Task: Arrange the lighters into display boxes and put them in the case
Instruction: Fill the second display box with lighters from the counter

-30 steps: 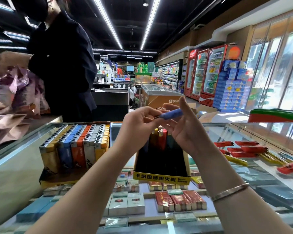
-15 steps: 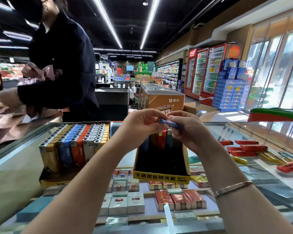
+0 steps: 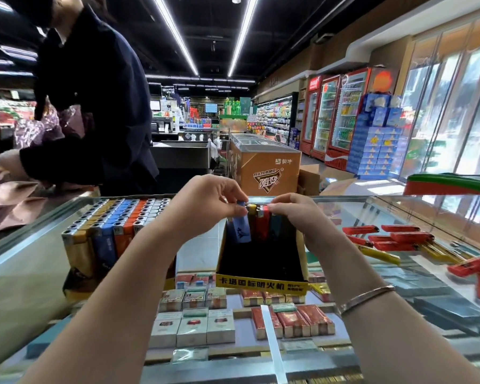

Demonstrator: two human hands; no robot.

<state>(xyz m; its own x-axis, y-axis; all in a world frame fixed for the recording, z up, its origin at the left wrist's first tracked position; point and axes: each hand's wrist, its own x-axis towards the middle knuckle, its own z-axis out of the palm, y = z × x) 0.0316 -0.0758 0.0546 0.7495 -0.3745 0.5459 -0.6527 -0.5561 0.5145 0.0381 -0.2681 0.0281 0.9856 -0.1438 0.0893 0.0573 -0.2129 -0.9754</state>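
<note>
Our left hand [image 3: 203, 209] pinches the top of a blue lighter [image 3: 240, 227], upright at the far left of the yellow display box [image 3: 261, 284] on the glass bench [image 3: 25, 273]. Our right hand [image 3: 299, 217] pinches at the row of lighters [image 3: 261, 220] beside it, while loose red lighters [image 3: 394, 236] lie well to the right.

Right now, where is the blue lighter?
In the head view the blue lighter is mid-frame, upright, pinched at its top by the left hand, at the back left of the yellow box, beside a yellow lighter.
</note>
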